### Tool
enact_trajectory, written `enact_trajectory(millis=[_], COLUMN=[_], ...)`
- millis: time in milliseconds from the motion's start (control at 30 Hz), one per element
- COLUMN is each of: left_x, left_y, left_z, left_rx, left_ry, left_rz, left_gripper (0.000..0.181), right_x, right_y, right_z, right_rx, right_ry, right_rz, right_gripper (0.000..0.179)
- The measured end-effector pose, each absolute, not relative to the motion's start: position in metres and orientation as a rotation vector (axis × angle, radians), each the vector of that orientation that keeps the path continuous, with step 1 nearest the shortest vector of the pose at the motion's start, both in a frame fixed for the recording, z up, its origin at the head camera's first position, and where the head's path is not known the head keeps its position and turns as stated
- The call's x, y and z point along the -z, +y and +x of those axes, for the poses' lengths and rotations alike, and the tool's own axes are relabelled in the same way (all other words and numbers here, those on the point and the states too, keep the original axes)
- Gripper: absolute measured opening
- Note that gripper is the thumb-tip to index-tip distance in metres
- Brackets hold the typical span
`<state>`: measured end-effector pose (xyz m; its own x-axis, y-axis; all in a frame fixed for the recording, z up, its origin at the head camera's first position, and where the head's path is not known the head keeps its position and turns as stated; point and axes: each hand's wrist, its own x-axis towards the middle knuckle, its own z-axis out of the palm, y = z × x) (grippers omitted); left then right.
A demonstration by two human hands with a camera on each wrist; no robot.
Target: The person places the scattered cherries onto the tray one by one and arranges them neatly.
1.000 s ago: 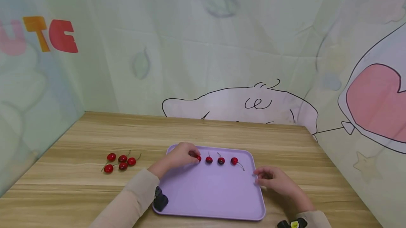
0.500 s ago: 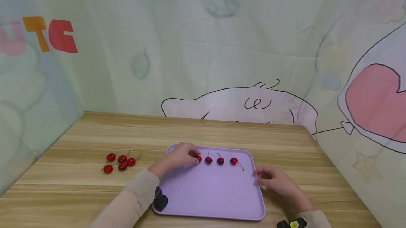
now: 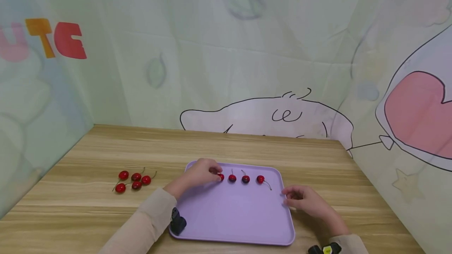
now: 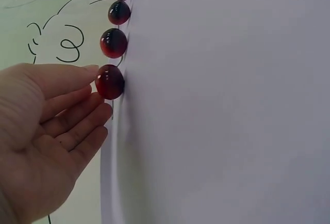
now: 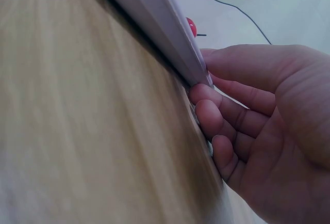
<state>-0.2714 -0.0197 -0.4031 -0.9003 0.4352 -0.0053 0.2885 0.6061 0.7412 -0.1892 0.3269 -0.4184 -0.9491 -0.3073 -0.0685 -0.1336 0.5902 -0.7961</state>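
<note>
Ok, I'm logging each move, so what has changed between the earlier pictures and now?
Nothing visibly changed. The left hand stays at the leftmost cherry on the tray, the right hand at the tray's right edge. The other three cherries there and the five cherries on the table lie as before.

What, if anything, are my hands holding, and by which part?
Can't tell if gripping: left hand at the body of the leftmost cherry on the lilac tray, right hand at the tray's right rim.

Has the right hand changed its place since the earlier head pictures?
No; against the wooden table, the right hand shows no visible shift either way.
</note>
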Motion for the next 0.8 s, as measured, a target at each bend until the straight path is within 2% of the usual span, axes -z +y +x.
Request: enact_trajectory(millis=[133,433,600,800], left_x=[0.396,0.367,0.353,0.341], left_y=[-0.026,-0.06,-0.089,-0.125], left_z=[-0.27,-0.27,-0.269,-0.26], left_rx=[-1.199,-1.183,-1.156,-1.157], left_ry=[2.66,2.724,2.783,2.828], left_rz=[0.619,0.849,0.853,0.739], left_gripper=[0.02,0.022,0.025,0.032], right_x=[0.419,0.419,0.418,0.418], right_y=[0.327,0.328,0.327,0.327], right_z=[-0.189,-0.189,-0.188,-0.189], right_rx=[1.275,1.279,1.276,1.267], right_ry=[2.626,2.631,2.626,2.621], right_rz=[-0.376,-0.344,-0.326,-0.325], right_gripper=[0.033,0.033,0.034,0.035])
